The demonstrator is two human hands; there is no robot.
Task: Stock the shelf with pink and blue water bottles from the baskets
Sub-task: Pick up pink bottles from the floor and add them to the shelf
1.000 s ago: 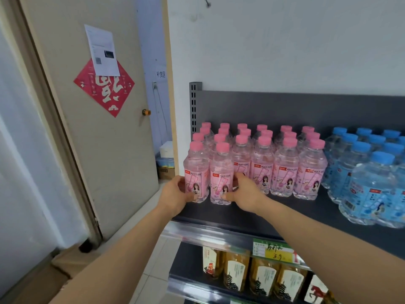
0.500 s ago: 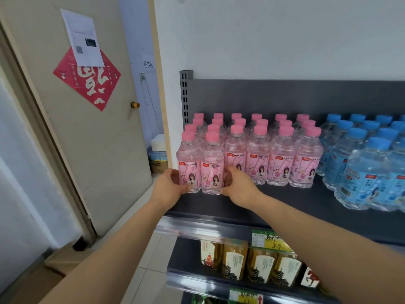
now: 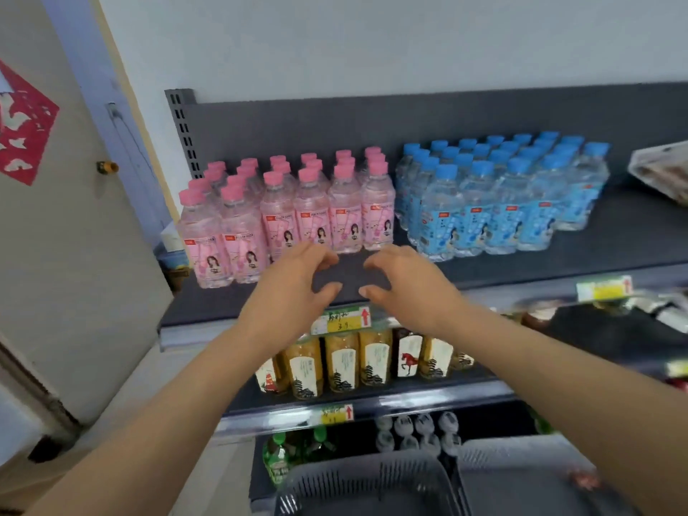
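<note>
Several pink-capped bottles [image 3: 286,210] stand in rows on the left of the dark top shelf [image 3: 614,240]; two front ones [image 3: 223,247] stand nearest the edge. Blue-capped bottles [image 3: 495,202] are grouped to their right. My left hand [image 3: 294,288] and my right hand [image 3: 402,288] hover side by side over the shelf's front, just ahead of the pink rows, fingers loosely curled and holding nothing. Two grey baskets [image 3: 365,486] show at the bottom edge, their contents out of view.
Lower shelves hold yellow tea bottles [image 3: 342,363], green bottles [image 3: 283,456] and dark-capped bottles [image 3: 417,430]. A packaged item [image 3: 662,169] lies at the shelf's far right. A door [image 3: 74,255] with a red paper decoration stands to the left.
Both hands let go of the two front pink bottles at the left and drew back toward the shelf's middle front. The view swung right and down, bringing the baskets into sight.
</note>
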